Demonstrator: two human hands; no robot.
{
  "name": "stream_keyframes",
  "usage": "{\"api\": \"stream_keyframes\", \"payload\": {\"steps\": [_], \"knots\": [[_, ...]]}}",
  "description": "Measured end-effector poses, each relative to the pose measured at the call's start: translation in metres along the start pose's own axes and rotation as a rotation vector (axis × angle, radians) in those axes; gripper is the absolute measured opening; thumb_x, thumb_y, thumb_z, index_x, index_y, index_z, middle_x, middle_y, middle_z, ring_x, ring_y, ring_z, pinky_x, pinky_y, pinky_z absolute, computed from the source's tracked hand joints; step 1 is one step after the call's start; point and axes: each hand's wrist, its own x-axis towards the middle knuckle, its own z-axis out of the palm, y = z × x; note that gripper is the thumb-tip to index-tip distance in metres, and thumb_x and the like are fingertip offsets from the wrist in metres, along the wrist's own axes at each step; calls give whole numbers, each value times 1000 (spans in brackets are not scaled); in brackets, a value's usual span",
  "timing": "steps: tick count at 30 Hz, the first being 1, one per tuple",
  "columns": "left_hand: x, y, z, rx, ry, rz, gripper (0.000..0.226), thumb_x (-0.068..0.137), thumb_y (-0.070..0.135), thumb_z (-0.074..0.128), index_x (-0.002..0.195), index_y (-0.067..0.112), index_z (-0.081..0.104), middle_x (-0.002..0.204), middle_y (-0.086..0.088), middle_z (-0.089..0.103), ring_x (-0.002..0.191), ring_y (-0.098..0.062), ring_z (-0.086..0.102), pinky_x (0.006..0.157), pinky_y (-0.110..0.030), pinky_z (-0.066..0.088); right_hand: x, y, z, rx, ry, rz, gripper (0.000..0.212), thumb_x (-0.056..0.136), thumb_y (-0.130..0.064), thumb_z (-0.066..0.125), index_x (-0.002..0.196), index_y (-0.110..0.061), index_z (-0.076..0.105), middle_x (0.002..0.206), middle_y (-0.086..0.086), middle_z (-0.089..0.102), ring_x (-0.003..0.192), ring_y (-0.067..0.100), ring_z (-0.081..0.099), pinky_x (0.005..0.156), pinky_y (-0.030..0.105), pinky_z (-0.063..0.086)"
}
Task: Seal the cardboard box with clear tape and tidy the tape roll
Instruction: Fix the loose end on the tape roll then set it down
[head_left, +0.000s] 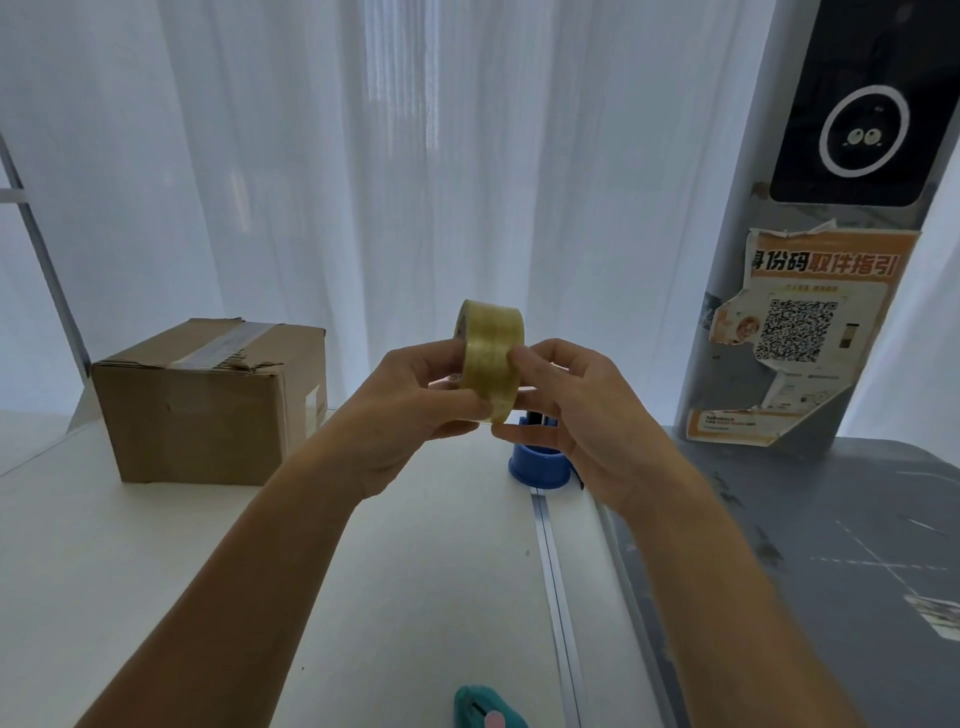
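Note:
A roll of clear yellowish tape (491, 348) is held upright in the air above the white table (156, 561), at the middle of the head view. My left hand (410, 410) grips it from the left and below. My right hand (571, 410) pinches its outer surface with thumb and fingertips. The cardboard box (208, 410) stands on the table at the back left, apart from both hands. A strip of clear tape runs across the box's closed top flaps.
A blue round holder (540, 465) with dark items in it stands just behind my right hand. A teal box cutter (483, 709) lies at the near table edge. A grey surface (831, 571) adjoins on the right, below a grey pillar with a poster (800, 332). White curtains hang behind.

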Motion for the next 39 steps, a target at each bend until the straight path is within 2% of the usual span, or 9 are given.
{"api": "stream_keyframes", "payload": {"steps": [6, 12, 15, 18, 21, 23, 26, 35, 39], "knots": [[-1, 8, -4, -154, 7, -46, 21, 96, 9, 54, 113, 12, 66, 108, -10, 71, 105, -31, 66, 101, -59, 47, -6, -2, -1, 0, -168, -91, 9, 93, -22, 61, 97, -14, 61, 106, 9, 74, 102, 26, 70, 85, 40, 59], [-1, 11, 1, -208, 15, -67, 16, 97, 14, 52, 105, 9, 65, 104, -12, 65, 95, -28, 64, 98, -61, 50, -7, -1, -5, -62, -220, -128, 28, 92, -16, 62, 119, -17, 61, 115, 5, 72, 105, 24, 70, 85, 38, 59], [0, 10, 3, -226, 30, -91, 27, 95, 15, 52, 116, 1, 60, 115, -17, 61, 99, -30, 63, 97, -61, 50, -9, -3, -7, -206, -233, -166, 18, 90, -13, 66, 107, -20, 65, 110, 2, 73, 101, 18, 71, 87, 32, 59], [0, 8, 2, -211, 26, -100, 31, 94, 14, 53, 120, 0, 58, 119, -18, 60, 103, -34, 62, 97, -64, 48, -9, -5, -8, -289, -171, -161, 12, 89, -23, 69, 100, -20, 67, 101, -3, 75, 93, 12, 72, 83, 25, 59], [0, 4, 0, -152, -12, -120, 34, 86, 15, 62, 118, 5, 61, 122, -21, 63, 114, -42, 60, 99, -64, 47, -7, -6, -6, -199, -53, -54, 24, 91, -45, 59, 102, -24, 65, 93, -6, 76, 86, 9, 74, 70, 23, 59], [-1, 2, -1, -98, -45, -118, 32, 84, 14, 66, 116, 9, 64, 118, -16, 68, 117, -40, 61, 100, -62, 48, -7, -5, -5, -147, -9, -6, 28, 93, -46, 55, 103, -21, 64, 93, -3, 76, 83, 10, 74, 68, 22, 59], [-2, 3, -2, -59, -47, -97, 23, 90, 6, 64, 111, 15, 65, 109, -7, 74, 111, -33, 66, 98, -59, 50, -7, -5, -5, -106, -46, 5, 22, 93, -37, 59, 104, -18, 64, 99, 3, 75, 87, 14, 74, 71, 23, 60], [-2, 13, 0, -218, 9, -64, 11, 96, 10, 52, 93, 13, 62, 101, -9, 65, 90, -25, 66, 94, -61, 52, -11, -9, -6, -161, -135, -100, 11, 88, -16, 67, 98, -11, 66, 102, 8, 75, 90, 20, 73, 75, 20, 57], [-3, 12, 2, -142, 12, -32, 9, 95, 7, 52, 90, 9, 60, 91, -8, 65, 87, -24, 64, 95, -61, 52, -14, -12, -3, -187, -167, -101, 14, 84, -26, 71, 97, -23, 68, 99, -1, 76, 91, 13, 73, 79, 23, 59]]}}
